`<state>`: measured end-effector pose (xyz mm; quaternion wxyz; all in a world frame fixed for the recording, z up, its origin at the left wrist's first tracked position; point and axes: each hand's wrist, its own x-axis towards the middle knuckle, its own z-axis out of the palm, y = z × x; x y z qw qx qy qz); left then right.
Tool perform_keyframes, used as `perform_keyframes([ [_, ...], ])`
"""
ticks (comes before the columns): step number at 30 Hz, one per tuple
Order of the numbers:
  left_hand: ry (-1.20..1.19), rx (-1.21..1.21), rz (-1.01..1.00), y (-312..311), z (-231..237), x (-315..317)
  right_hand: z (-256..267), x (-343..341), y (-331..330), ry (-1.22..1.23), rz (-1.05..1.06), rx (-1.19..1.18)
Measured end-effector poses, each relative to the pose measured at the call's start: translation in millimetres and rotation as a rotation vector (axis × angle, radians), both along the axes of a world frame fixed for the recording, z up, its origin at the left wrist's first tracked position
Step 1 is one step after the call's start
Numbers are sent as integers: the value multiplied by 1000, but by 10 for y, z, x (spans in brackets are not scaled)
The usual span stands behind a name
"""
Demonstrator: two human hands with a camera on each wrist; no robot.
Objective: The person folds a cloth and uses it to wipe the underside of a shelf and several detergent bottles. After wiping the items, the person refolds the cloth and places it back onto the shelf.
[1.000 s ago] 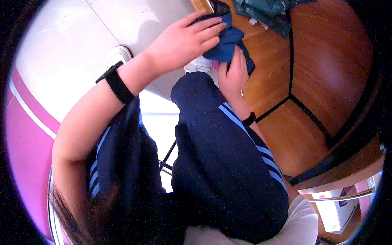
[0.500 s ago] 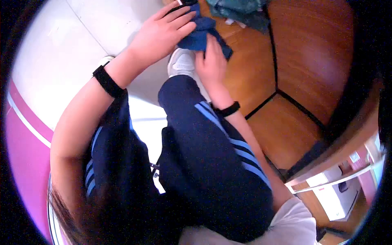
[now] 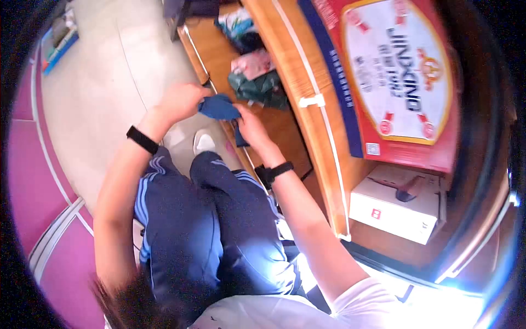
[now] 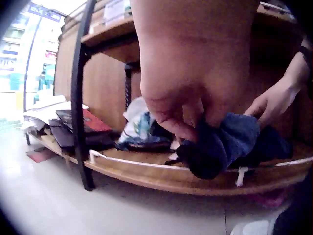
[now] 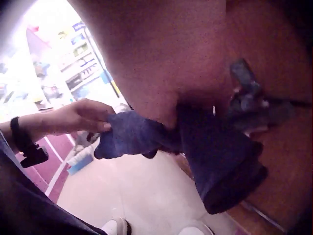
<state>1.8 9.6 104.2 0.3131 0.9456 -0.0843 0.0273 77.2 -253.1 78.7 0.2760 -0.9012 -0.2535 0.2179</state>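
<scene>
A dark blue cloth (image 3: 219,107) is held up between both hands at the edge of the low wooden shelf. My left hand (image 3: 179,104) pinches its left end, and my right hand (image 3: 255,130) grips it farther right. In the left wrist view the cloth (image 4: 239,134) looks bunched, with a black part under the left fingers. The right wrist view shows the cloth (image 5: 129,134) stretched between the hands, and a wide tube-like part (image 5: 220,166) hangs below the right hand. The right fingertips are partly hidden there.
Green cloth (image 3: 263,88), a pink bundle (image 3: 253,63) and a bag (image 4: 142,129) lie on the low shelf. A large red box (image 3: 405,77) and a white box (image 3: 397,203) stand on the shelf above. A black shelf post (image 4: 78,98) rises beside dark folders (image 4: 73,129).
The head view has swung, bringing the upper shelf and its boxes into sight. Both hands have lifted the blue cloth and moved apart, with the cloth now between them.
</scene>
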Motion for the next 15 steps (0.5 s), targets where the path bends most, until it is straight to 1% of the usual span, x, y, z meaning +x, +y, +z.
perform_keyframes([
  [2, -52, 43, 70, 110, 287, -121, 489, -69, 182, -128, 165, 43],
  [3, -87, 9, 129, 138, 534, -270, 847, -167, 294, -99, 202, -13],
  [4, -116, -16, 202, 202, 777, -437, 1047, -246, 321, -137, 244, 46],
  [5, -186, -4, 197, 263, 892, -550, 1225, -327, 401, -168, 306, 118],
  [6, -270, 24, 201, 355, 1046, -631, 1599, -474, 550, -206, 338, 134],
  [7, -320, 8, 247, 361, 1225, -714, 1705, -473, 586, -245, 369, 203],
  [8, -372, 0, 292, 346, 1424, -853, 2071, -621, 647, -195, 350, 159],
  [9, -407, -2, 346, 334, 1673, -999, 2117, -587, 675, -338, 421, 251],
  [10, -437, -10, 390, 290, 1901, -1139, 2295, -551, 700, -469, 498, 176],
  [11, -533, -24, 441, 243, 2089, -1267, 2673, -796, 726, -437, 463, 318],
  [12, -629, -39, 473, 180, 2265, -1389, 2751, -806, 710, -529, 451, 364],
  [15, -722, -147, 559, -129, 2827, -1723, 3297, -1110, 594, -501, 377, 478],
])
